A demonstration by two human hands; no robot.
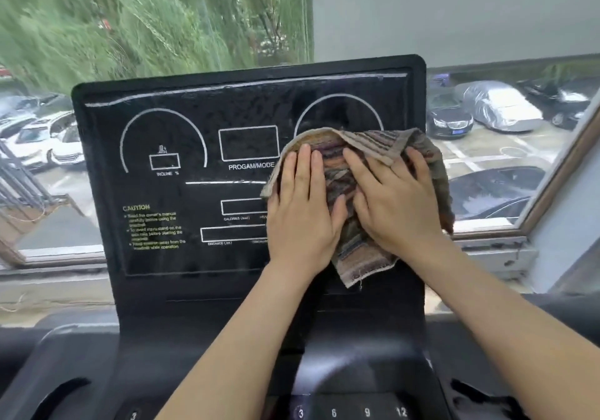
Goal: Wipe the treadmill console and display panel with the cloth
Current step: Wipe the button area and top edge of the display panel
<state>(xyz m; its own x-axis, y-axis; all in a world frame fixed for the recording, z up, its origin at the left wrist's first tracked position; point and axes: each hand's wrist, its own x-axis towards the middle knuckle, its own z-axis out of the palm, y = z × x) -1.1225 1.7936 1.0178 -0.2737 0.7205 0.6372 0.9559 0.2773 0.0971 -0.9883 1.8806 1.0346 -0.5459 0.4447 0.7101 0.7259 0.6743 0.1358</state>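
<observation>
We see the cloth [341, 169], a striped woven piece in brown, grey and purple, lying against the right half of the upright display panel [194, 147]. It covers the lower part of the right-hand dial outline, and its right edge hangs past the panel's right border. One corner hangs below the hands, over the panel's lower edge.

We place both hands flat on the cloth, side by side:

- Left hand [302, 212]: fingers straight and close together, pointing up the panel, palm on the cloth's left part. The fingers are not curled round the fabric. The cloth's left edge shows just beside this hand.
- Right hand [394, 205]: fingers straight and slightly spread, angled up and to the left, palm on the cloth's right part. A fold of the cloth's upper edge lies at the fingertips.

The two thumbs lie close together over the middle of the cloth; we cannot tell whether they touch.

The left half of the panel is uncovered: the INCLINE dial, the PROGAM/MODE box and the CAUTION text are legible. Below the forearms, the console [367, 412] shows keys marked 3, 6, 9 and 12. Behind the panel, a window looks onto parked cars [500, 108].
</observation>
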